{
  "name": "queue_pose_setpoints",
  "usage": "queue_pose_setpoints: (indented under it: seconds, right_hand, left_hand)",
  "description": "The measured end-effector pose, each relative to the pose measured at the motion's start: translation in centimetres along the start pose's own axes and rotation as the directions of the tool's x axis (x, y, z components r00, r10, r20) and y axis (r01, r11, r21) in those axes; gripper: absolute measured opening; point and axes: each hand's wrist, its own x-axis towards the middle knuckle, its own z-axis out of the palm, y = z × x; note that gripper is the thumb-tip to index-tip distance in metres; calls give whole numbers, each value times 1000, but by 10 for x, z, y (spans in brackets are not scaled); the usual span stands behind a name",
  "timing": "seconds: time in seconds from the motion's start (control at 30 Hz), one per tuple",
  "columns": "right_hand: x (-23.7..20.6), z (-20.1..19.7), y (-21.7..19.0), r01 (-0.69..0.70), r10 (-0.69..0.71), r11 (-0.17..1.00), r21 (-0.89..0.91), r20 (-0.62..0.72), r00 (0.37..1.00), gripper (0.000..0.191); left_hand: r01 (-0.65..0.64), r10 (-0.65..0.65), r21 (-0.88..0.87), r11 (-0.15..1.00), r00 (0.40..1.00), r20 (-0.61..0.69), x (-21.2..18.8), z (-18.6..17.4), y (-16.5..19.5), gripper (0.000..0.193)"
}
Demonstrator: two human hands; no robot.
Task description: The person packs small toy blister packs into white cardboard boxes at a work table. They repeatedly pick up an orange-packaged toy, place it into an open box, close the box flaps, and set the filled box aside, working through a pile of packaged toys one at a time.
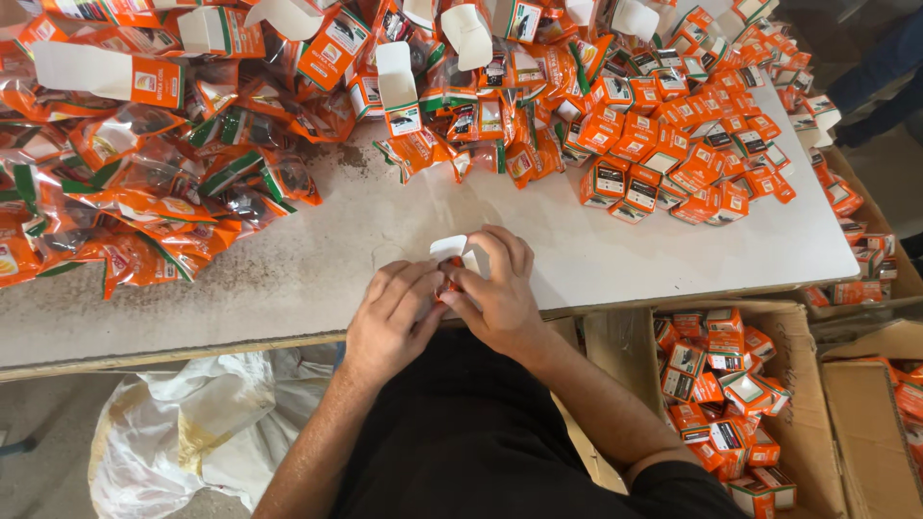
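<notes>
Both hands meet at the near edge of the table (317, 259), just in front of the person's body. The left hand (389, 312) is curled, its fingers pressed against a small orange box (452, 261) from the left. The right hand (500, 288) is closed around the same box from the right and top. The box is held between them just above the table edge; its white flap stands open at the far side, and most of its body is hidden by the fingers.

On the far left of the table lies a heap of orange packets (144, 192) in clear wrapping. Across the far side sit open boxes (399, 91) with white flaps up. On the far right is a dense pile of closed boxes (673, 144), reaching the right edge.

Below the table at near right stands a carton (803, 384) partly filled with closed boxes. At near left, under the table, lies a white sack (183, 432).
</notes>
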Motion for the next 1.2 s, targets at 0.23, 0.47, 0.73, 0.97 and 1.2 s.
queue_pose_setpoints:
  seconds: [0.23,0.47,0.73,0.97,1.2]
  right_hand:
    - [-17,-2,-2,-265,314,911,316,-113,943,37]
    - [-12,5,5,-7,24,984,177,-93,995,34]
    - [-6,10,18,-156,116,827,539,107,987,30]
    - [-2,8,15,-164,139,861,482,87,986,31]
    - [-5,1,11,17,-22,936,351,12,1000,34]
  left_hand:
    - [-56,54,76,996,998,26,-2,6,-2,39]
    - [155,-155,12,988,988,25,-5,7,2,32]
    - [221,-212,-86,971,972,103,-6,9,-3,38]
    - [205,-197,-123,971,978,70,-6,11,-6,47]
    - [65,-65,7,998,995,72,-1,7,-1,29]
